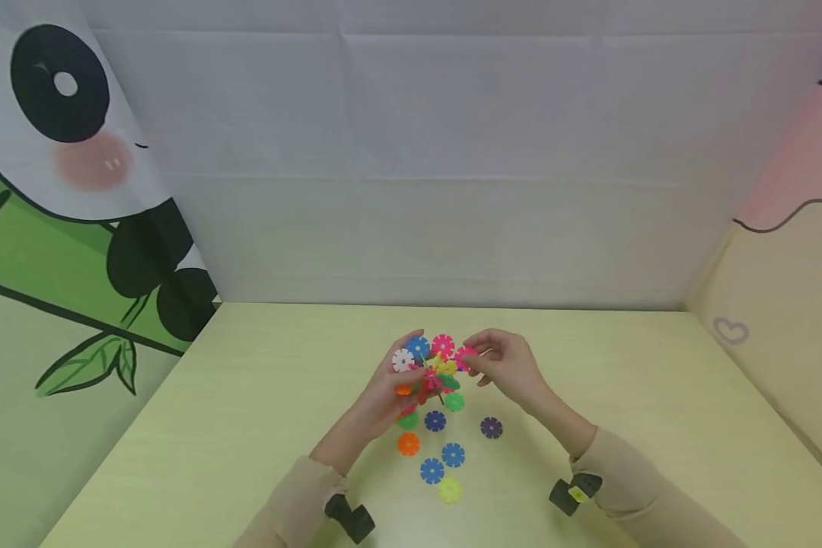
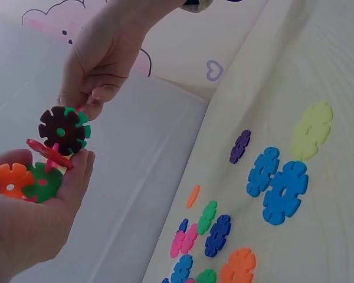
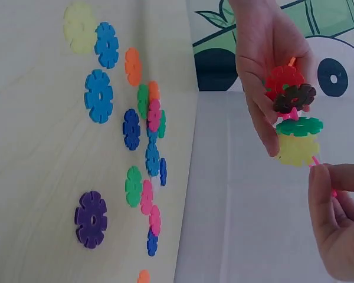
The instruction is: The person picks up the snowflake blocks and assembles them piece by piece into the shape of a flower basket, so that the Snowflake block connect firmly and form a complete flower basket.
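Observation:
My left hand (image 1: 380,399) grips a cluster of joined plastic snowflake discs above the table. In it are a yellow disc (image 3: 298,151), a green disc (image 3: 301,126), a dark brown disc (image 2: 60,131) and a red disc (image 3: 283,79). An orange disc (image 2: 13,180) also shows by the left palm. My right hand (image 1: 514,369) pinches a pink disc (image 3: 315,160) between thumb and fingers, at the edge of the yellow disc. Whether the two are slotted together is hard to tell; the fingertips cover most of the pink one.
Loose discs lie on the pale table (image 1: 246,426) below and behind the hands: a purple disc (image 1: 492,428), a pale yellow disc (image 1: 450,490), an orange disc (image 1: 409,444), and several blue, green and pink ones. A white backdrop (image 1: 411,167) stands behind, with printed side panels.

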Demonstrator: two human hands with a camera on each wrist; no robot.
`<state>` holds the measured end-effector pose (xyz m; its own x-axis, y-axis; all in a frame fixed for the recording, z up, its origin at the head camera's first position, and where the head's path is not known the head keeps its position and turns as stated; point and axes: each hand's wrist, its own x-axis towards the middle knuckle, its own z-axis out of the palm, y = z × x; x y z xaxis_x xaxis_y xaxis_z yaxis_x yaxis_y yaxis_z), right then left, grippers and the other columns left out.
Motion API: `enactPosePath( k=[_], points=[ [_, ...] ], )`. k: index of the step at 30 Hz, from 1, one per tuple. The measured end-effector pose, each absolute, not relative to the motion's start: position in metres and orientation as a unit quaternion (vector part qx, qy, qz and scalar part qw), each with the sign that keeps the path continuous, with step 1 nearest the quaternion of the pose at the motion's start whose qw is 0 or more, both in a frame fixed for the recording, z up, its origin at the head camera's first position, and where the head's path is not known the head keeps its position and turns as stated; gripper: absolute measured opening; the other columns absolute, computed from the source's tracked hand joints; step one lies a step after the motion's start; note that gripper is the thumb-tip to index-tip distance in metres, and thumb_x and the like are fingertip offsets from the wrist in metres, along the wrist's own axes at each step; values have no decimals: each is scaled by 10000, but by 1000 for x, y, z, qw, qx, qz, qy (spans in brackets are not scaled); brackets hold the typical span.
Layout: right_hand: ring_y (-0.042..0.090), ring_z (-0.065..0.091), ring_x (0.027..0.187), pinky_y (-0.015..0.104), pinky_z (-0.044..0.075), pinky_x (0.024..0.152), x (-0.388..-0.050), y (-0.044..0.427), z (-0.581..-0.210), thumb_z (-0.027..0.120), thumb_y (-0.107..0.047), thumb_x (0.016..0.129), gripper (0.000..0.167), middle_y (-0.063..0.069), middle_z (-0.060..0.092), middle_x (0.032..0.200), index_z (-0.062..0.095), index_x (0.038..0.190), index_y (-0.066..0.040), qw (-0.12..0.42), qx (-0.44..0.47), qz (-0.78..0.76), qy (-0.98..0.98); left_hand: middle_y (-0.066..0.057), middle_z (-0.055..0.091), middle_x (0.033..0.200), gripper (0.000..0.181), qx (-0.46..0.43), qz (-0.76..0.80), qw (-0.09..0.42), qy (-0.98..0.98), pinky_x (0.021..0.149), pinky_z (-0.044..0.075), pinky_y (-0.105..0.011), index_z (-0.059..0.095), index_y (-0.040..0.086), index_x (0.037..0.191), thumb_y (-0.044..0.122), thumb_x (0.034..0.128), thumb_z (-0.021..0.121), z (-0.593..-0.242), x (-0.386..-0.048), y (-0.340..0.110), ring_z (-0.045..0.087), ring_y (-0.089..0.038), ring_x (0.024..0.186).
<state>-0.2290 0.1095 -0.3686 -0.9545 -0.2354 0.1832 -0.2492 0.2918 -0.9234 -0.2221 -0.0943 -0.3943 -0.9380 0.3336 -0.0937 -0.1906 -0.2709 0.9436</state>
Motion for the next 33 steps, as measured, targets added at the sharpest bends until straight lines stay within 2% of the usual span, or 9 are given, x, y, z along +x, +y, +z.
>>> enactPosePath(
  k=[6,12,16,19,23,25,28,30,33],
  points=[
    [153,614,635,251,527,517,-226,105,-368,672,-45,799,181,92,661,803,647,973,-1,57,185,524,-829,-147,431,1159,534,79,744,101,656,729,495,-276,360,232,1365,26,897,513,-391,-216,-89,553,-130,716],
    [157,620,625,227,518,511,-223,99,-368,675,-1,782,133,80,677,755,681,915,6,97,209,499,-835,-91,361,1344,529,104,696,31,710,757,502,-251,410,203,1339,-9,873,541,-388,-208,-84,551,-156,819],
    [96,604,571,207,511,511,-221,93,-371,682,5,772,117,86,683,743,698,889,8,133,203,493,-836,-110,475,1226,530,110,714,12,692,644,492,-202,422,192,1327,-32,863,547,-389,-205,-81,544,-178,788],
    [87,597,558,200,508,512,-221,92,-373,684,-1,773,119,72,684,751,701,891,-2,135,187,494,-838,-132,501,1181,533,111,719,8,687,607,485,-191,418,191,1327,-35,861,548,-390,-204,-79,543,-174,767],
    [143,618,615,218,520,519,-223,95,-376,674,-5,785,139,76,676,781,677,924,-2,110,183,503,-838,-121,430,1288,536,109,705,36,700,791,502,-304,366,216,1360,59,884,555,-393,-205,-80,533,-245,980],
    [164,624,642,233,525,518,-225,99,-378,672,-13,789,155,98,672,795,656,941,10,100,192,507,-834,-93,342,1376,516,106,694,74,708,900,445,-447,335,254,1370,157,906,539,-395,-207,-83,430,-299,1163],
    [150,623,655,243,526,521,-229,105,-379,679,-37,788,151,99,671,799,648,930,3,77,201,510,-833,-95,261,1433,499,116,698,135,694,961,349,-560,274,265,1386,258,933,483,-399,-211,-91,326,-364,1253],
    [146,620,652,236,523,527,-229,108,-378,682,-41,784,137,97,673,798,651,911,2,58,214,509,-832,-94,254,1442,506,128,694,160,691,966,331,-578,246,259,1400,273,942,460,-402,-213,-95,315,-360,1262],
    [207,627,668,259,529,537,-228,110,-374,666,-8,789,112,128,670,801,653,897,21,24,244,506,-827,-93,337,1393,542,160,672,174,702,939,402,-503,236,269,1416,269,934,485,-405,-215,-96,419,-311,1198]
  ],
)
